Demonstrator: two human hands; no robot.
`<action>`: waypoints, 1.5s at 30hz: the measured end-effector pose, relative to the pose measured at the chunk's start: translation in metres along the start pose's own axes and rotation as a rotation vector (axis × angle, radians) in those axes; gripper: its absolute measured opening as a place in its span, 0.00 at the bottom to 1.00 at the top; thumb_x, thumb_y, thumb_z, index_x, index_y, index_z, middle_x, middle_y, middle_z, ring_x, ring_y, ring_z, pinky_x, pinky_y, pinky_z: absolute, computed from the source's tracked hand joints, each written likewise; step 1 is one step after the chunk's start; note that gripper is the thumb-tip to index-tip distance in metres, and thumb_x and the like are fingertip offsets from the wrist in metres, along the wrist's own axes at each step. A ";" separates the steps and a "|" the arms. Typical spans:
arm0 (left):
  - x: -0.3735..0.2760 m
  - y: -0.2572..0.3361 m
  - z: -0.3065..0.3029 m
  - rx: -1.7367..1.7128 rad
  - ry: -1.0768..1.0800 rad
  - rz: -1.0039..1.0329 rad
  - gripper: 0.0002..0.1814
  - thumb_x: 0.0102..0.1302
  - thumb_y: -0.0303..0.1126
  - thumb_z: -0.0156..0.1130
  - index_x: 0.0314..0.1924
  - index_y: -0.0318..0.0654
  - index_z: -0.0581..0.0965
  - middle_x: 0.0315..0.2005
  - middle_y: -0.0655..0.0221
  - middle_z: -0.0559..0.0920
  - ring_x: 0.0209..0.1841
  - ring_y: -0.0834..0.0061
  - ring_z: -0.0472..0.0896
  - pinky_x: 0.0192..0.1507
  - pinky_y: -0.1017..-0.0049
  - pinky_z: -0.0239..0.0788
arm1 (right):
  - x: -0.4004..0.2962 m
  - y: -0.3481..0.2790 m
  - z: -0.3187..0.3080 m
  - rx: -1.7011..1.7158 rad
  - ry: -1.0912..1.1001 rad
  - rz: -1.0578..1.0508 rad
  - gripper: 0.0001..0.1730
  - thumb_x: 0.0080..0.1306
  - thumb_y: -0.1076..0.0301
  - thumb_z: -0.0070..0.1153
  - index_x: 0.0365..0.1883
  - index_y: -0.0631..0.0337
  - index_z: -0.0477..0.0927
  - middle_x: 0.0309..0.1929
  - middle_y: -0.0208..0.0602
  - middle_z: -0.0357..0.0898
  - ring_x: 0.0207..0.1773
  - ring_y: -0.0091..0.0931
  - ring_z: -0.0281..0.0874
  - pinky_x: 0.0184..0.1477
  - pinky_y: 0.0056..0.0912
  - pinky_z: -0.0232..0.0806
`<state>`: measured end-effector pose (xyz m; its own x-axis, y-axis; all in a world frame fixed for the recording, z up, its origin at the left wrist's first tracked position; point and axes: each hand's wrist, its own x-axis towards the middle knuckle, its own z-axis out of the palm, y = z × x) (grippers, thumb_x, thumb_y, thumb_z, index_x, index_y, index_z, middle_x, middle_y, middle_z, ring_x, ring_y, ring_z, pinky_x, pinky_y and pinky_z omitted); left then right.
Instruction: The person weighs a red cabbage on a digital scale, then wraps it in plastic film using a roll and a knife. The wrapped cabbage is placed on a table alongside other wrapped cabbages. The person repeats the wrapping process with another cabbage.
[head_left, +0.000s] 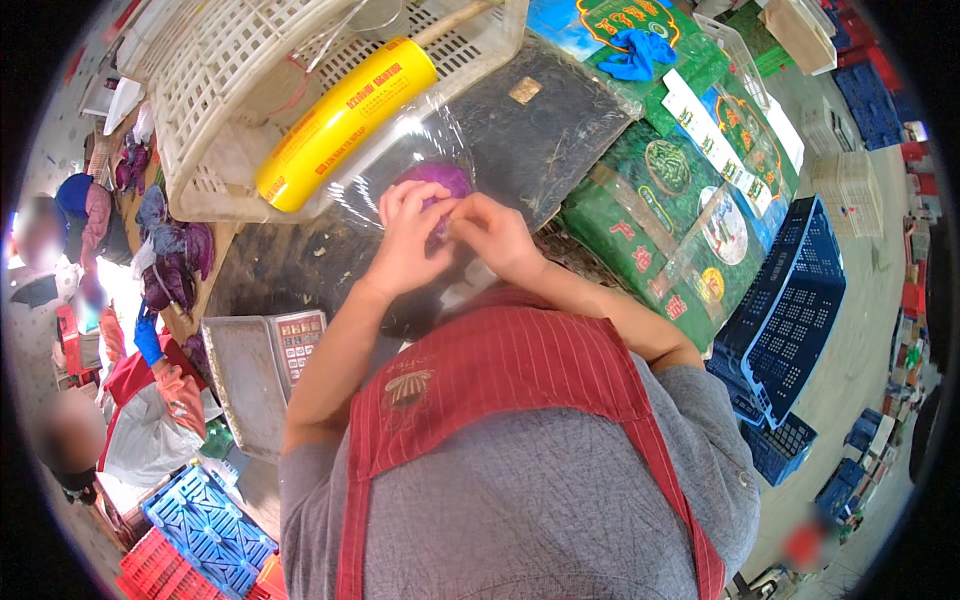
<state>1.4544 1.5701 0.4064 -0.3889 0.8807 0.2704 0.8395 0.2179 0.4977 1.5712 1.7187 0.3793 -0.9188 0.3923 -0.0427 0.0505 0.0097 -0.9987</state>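
A purple cabbage lies before me at the near side of a large yellow roll of cling wrap. Clear film stretches from the roll around the cabbage. The roll rests across the edge of a white plastic crate. My left hand curls over the cabbage's near left side, fingertips on it. My right hand is at the cabbage's right, its thumb and fingers pinched together close to my left fingers, seemingly on the film. Both palms partly hide the cabbage's lower part.
The white crate stands beyond the dark worktop. Green printed cartons are at the right, with a blue glove on top. A scale stands at left. Co-workers are farther left, near more purple cabbages. Blue crates are at right.
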 end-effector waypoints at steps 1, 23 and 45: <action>0.000 0.001 0.003 0.026 0.020 -0.017 0.31 0.50 0.32 0.76 0.57 0.42 0.80 0.59 0.68 0.74 0.68 0.57 0.64 0.72 0.55 0.48 | 0.004 0.004 -0.002 0.046 -0.040 0.034 0.05 0.72 0.72 0.61 0.42 0.64 0.80 0.34 0.34 0.85 0.37 0.20 0.83 0.41 0.27 0.76; 0.007 0.008 0.013 0.029 0.052 -0.128 0.53 0.50 0.31 0.74 0.78 0.43 0.61 0.57 0.66 0.77 0.68 0.57 0.65 0.76 0.49 0.41 | -0.010 0.032 0.000 -0.309 0.107 -0.224 0.08 0.67 0.68 0.62 0.38 0.62 0.78 0.37 0.44 0.78 0.36 0.42 0.79 0.38 0.43 0.70; 0.001 0.014 0.019 0.039 0.120 -0.136 0.46 0.56 0.36 0.73 0.75 0.46 0.66 0.60 0.63 0.76 0.69 0.56 0.64 0.73 0.43 0.45 | -0.008 0.018 -0.007 -0.439 0.016 -0.132 0.04 0.71 0.72 0.56 0.37 0.62 0.74 0.33 0.50 0.78 0.36 0.44 0.78 0.41 0.45 0.71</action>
<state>1.4733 1.5825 0.3979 -0.5405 0.7861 0.2998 0.7892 0.3502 0.5045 1.5823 1.7224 0.3622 -0.9227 0.3754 0.0881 0.0974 0.4480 -0.8887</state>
